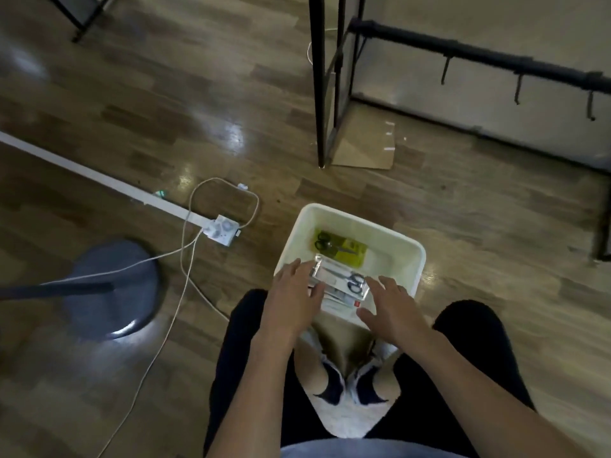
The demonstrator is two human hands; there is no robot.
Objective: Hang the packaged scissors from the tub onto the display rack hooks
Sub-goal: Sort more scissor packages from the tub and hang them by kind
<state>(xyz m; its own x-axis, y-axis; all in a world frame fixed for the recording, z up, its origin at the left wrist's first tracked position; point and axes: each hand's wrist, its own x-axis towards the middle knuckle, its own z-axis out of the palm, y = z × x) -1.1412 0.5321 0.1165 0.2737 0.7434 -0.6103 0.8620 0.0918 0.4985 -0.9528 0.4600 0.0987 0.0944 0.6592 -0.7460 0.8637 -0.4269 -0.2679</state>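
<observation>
The white plastic tub (350,252) sits on glossy wood-plank floor, with bare floor beyond its far rim up to the black display rack (463,51) and its hanging hooks (517,89). Inside lie a stack of clear-packaged scissors (344,280) near the front wall and a yellow-carded pair (340,247) behind it. The left hand (294,292) rests on the stack's left edge, fingers relaxed. The right hand (393,305) hovers spread beside it, grasping nothing.

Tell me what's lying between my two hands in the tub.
Head view: a clear scissors pack atop a stack, between left hand and right hand, inside the tub.
</observation>
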